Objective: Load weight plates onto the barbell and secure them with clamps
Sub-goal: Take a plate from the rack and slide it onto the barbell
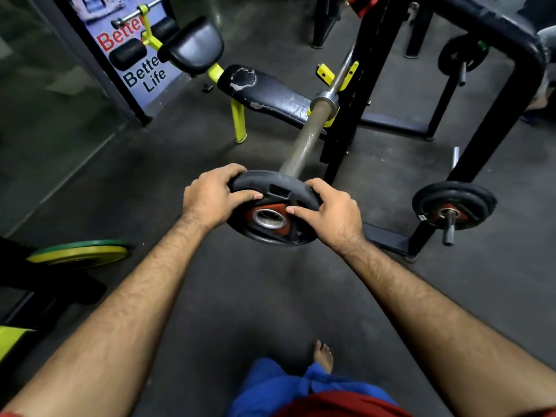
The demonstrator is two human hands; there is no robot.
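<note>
Dark rubber gym floor (240,296) all around us, with a worn black bench (270,94) on yellow legs up ahead and a poster (132,55) on the wall behind it that reads "Life" at the bottom. We've got both hands on a black weight plate (270,233) with a red centre, right at the near end of the barbell (304,139) sleeve. Our left hand (210,200) curls over the plate's upper left edge, thumb lying across its face, and our right hand (334,212) wraps the upper right edge the same way, so both are gripping the plate.

Hard to say how far on it is: the metal ring of the plate's hole faces us and the sleeve comes out behind the rim, but the rim hides where they meet. The far half of the bar vanishes behind the black rack upright (361,85), so we can't see that end at all. We can't make out any clamps either.

Off to the right, stored plates (451,206) sit on a peg of the black frame (496,100), well apart from our plate. A green and yellow plate (81,254) lies low on the left, partly cut off by dark gear. Open floor between those two — and a bare foot (325,355) below blue trousers at the bottom edge
</note>
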